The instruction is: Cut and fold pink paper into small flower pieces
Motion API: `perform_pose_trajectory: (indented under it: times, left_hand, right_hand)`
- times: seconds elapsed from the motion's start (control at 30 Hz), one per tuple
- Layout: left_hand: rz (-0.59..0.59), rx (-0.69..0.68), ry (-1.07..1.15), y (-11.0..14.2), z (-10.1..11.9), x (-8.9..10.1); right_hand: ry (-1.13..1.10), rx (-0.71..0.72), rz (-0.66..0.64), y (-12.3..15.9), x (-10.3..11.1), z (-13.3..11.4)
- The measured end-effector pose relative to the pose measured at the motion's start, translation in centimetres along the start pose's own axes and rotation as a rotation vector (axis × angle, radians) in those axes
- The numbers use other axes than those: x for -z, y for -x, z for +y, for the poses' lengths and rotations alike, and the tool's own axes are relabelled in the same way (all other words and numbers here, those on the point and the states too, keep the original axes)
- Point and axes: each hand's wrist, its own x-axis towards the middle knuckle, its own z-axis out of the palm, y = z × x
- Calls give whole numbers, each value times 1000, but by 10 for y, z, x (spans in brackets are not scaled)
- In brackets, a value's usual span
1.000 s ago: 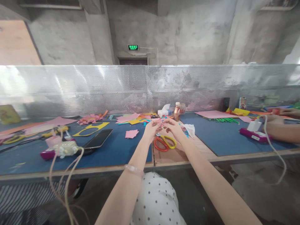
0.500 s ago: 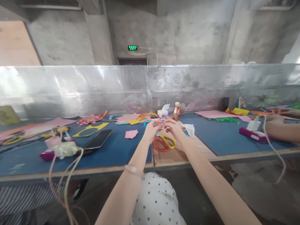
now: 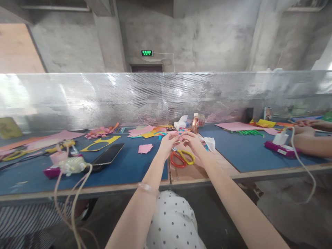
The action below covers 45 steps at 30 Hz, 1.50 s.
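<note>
My left hand (image 3: 168, 141) and my right hand (image 3: 192, 140) meet above the bench in the middle of the head view. Between their fingertips they pinch a small pink piece (image 3: 181, 137), probably paper, partly hidden by the fingers. Red-and-yellow scissors (image 3: 182, 159) lie just below my hands, their blades partly covered. To the left of my left hand lies a pink paper scrap (image 3: 145, 148). A crumpled white tissue (image 3: 209, 144) rests to the right of my right hand.
A phone (image 3: 110, 154) and a hose bundle (image 3: 74, 164) are at left, near a yellow sheet with round cut-outs (image 3: 102, 143). A bottle (image 3: 195, 123) stands behind my hands. Another person's hands (image 3: 306, 133) are at far right, near a purple box (image 3: 281, 149).
Both my hands stay together in nearly the same place, with small finger shifts around the pink piece. The other person's hands at right move slightly.
</note>
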Motion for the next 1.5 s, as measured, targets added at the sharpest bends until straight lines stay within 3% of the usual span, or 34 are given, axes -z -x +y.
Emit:
perform_pose_trajectory:
  times: [0.53, 0.8, 1.5]
  left_hand:
    - [17, 70, 61, 2, 6, -6]
    - [-30, 53, 92, 3, 5, -4]
    - [-4, 26, 81, 1, 2, -3]
  right_hand:
    - [-6, 8, 4, 0, 0, 0]
    - [8, 12, -13, 2, 0, -1]
    - [-10, -7, -17, 1, 0, -2]
